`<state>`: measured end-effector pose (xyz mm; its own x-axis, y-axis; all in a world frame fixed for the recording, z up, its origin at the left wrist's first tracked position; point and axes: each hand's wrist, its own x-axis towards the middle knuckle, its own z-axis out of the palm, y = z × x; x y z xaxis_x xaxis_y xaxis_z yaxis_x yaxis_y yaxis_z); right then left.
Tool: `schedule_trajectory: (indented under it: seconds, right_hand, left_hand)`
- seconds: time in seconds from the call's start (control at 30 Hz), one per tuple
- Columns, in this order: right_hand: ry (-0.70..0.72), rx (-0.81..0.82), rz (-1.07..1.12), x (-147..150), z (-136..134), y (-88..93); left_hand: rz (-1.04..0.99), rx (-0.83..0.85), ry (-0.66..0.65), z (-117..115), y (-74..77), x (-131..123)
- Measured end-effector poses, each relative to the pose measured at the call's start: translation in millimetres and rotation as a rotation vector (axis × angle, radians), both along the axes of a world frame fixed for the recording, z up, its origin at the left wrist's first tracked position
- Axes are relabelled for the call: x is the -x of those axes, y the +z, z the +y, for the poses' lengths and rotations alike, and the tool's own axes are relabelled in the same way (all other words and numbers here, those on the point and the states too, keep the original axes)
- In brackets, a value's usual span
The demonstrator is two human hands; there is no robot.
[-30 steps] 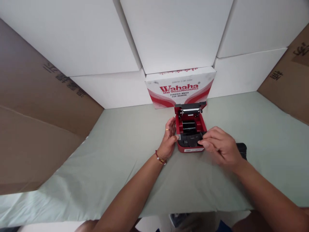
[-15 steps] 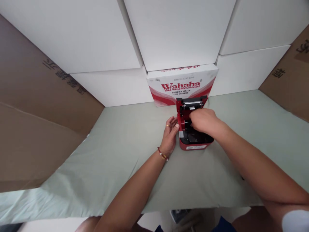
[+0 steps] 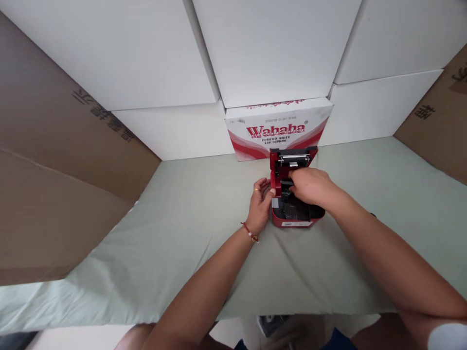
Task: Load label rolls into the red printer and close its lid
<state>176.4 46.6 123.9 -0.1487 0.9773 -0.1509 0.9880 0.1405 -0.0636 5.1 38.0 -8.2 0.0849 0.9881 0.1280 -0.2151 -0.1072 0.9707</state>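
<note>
A red and black label printer (image 3: 295, 223) sits on the cloth with its lid (image 3: 294, 159) raised toward the back. Inside lies a shiny black ribbon roll (image 3: 286, 186), and dark film stretches over the front part. My right hand (image 3: 310, 184) reaches in from the right, its fingers closed at the roll; their tips are partly hidden. Against the printer's left side rests my left hand (image 3: 260, 201), thumb touching the edge and fingers loosely curved and apart. It wears a ring and a red beaded bracelet.
Behind the printer stands a red and white Wahaha carton (image 3: 279, 129), against white boxes (image 3: 277, 48). Brown cardboard panels rise at left (image 3: 65, 170) and right (image 3: 434, 121). A pale green cloth (image 3: 189, 214) covers the table. A small dark object (image 3: 372, 215) shows behind my right forearm.
The whole view has shifted slightly. My right hand has moved a little within the printer, and more of the black roll shows. My left hand stays at the printer's left side.
</note>
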Motion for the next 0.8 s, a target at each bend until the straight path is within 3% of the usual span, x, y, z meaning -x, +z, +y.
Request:
schedule_trajectory:
  seconds: [0.27, 0.4, 0.5, 0.6, 0.7, 0.8]
  right_hand:
    - [-0.054, -0.056, 0.089, -1.9, 6.3, -7.3]
    - [-0.040, -0.088, 0.189, -6.5, -11.6, 3.4]
    - [0.013, -0.143, 0.483, -38.0, -45.5, 24.8]
    - [0.024, -0.205, 0.899, -92.4, -87.3, 38.1]
    - [-0.085, -0.126, 1.015, -133.6, -122.6, 22.7]
    - [-0.087, 0.120, 0.980, -132.9, -144.4, -16.7]
  left_hand:
    - [0.002, -0.008, 0.012, 1.2, -1.9, -2.1]
    - [0.022, -0.018, 0.224, 3.9, -1.6, 0.3]
    - [0.078, -0.027, 0.409, 2.9, -0.7, 5.4]
    - [0.157, -0.015, 0.381, -3.0, 1.0, 7.4]
    - [0.224, 0.000, 0.310, -8.1, 4.6, 5.9]
    - [0.261, 0.012, 0.301, -8.2, 8.9, 4.7]
